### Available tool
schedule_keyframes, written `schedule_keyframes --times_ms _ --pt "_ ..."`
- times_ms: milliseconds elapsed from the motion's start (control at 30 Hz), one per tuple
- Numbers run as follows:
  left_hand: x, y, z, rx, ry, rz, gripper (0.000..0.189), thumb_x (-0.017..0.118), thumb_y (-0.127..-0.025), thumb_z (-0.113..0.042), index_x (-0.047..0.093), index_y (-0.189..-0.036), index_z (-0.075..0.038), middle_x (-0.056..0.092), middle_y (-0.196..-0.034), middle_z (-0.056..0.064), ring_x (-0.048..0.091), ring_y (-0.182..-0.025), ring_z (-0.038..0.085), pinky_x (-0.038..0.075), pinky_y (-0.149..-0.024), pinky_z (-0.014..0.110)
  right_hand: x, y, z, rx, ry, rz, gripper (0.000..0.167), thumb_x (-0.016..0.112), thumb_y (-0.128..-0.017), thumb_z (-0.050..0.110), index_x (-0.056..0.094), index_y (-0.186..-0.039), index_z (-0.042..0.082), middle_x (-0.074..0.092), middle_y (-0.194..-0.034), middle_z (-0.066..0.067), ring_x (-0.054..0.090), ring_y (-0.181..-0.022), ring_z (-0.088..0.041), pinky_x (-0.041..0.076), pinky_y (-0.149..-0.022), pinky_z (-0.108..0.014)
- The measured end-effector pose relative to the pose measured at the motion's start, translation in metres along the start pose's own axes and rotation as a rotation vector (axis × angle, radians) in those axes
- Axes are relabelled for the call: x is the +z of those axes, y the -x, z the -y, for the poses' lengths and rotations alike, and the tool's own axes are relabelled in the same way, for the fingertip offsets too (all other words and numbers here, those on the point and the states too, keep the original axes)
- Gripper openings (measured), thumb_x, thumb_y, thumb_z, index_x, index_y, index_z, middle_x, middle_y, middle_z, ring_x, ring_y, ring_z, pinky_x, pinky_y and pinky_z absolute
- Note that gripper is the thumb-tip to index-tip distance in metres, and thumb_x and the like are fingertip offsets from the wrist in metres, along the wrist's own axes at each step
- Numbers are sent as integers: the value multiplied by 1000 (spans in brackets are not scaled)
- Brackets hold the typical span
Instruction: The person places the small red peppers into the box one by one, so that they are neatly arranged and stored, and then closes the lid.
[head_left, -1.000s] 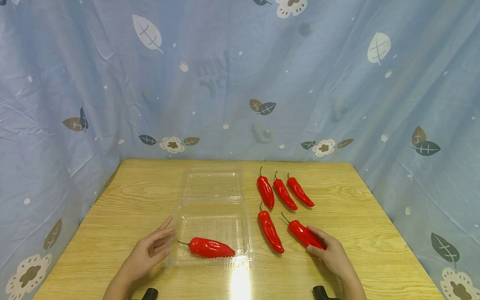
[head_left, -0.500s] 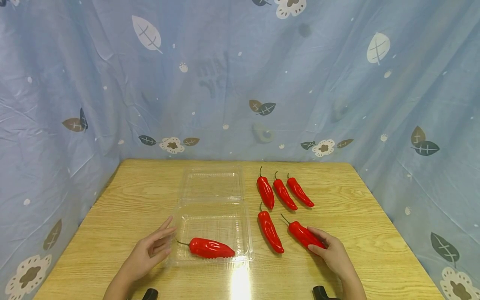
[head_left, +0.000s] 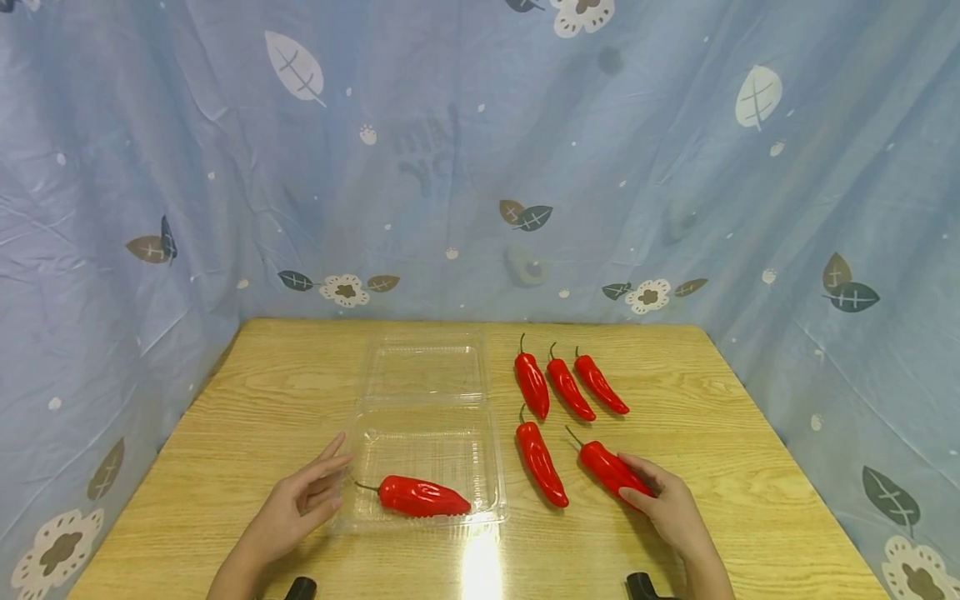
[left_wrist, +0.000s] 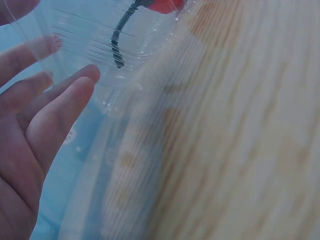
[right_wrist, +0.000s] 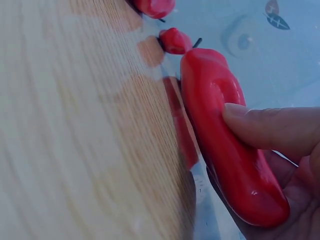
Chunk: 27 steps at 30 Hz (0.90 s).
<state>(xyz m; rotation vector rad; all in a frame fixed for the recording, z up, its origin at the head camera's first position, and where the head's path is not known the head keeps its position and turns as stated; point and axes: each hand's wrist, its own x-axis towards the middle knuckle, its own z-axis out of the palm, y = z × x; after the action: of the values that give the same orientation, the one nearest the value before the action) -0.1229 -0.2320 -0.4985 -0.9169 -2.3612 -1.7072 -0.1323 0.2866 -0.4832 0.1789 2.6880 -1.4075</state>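
At the right front of the table my right hand (head_left: 660, 500) holds a red chili pepper (head_left: 613, 468) between thumb and fingers. In the right wrist view the thumb presses on the side of this pepper (right_wrist: 220, 135), and its lower end lies against the palm. Whether it is clear of the tabletop, I cannot tell. My left hand (head_left: 292, 504) stands at the left side of a clear plastic clamshell box (head_left: 498, 467), fingers loosely bent and beside its wall. Another red chili pepper (head_left: 422, 497) lies crosswise in the front tray, stem to the left.
Several more red chili peppers lie right of the box: three in a back row, including the middle pepper (head_left: 572, 390), and one nearer pepper (head_left: 542, 463). The box's lid (head_left: 423, 346) lies folded back. A patterned blue curtain (head_left: 450, 208) surrounds the wooden table (head_left: 285, 375).
My right hand and the pepper in it have shifted very slightly to the right. The left hand, the box and the other peppers stay as they were.
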Motion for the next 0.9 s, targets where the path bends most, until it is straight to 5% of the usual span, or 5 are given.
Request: schedule_keyframes --times_ms 333,600,900 --pt "0 0 0 0 8 1 50 54 -88 13 40 -136 12 16 -152 32 45 -127 6 44 -95 13 0 1 3 -3 -50 -24 55 69 -87 18 51 -137 9 51 -140 -14 47 -127 -28 42 -86 -8" --pt "0 1 -1 -30 7 5 50 56 -89 10 40 -136 11 15 -150 34 45 -127 6 44 -96 13 -1 0 2 -24 -65 -50 56 71 -86 23 52 -137 9 51 -139 -13 43 -102 18 43 -84 -7" --pt "-1 1 1 -59 2 15 50 57 -89 8 40 -137 11 14 -151 34 45 -128 8 44 -96 14 -1 4 9 -37 -87 -75 55 70 -86 22 51 -136 8 52 -139 -14 44 -103 18 41 -85 -6"
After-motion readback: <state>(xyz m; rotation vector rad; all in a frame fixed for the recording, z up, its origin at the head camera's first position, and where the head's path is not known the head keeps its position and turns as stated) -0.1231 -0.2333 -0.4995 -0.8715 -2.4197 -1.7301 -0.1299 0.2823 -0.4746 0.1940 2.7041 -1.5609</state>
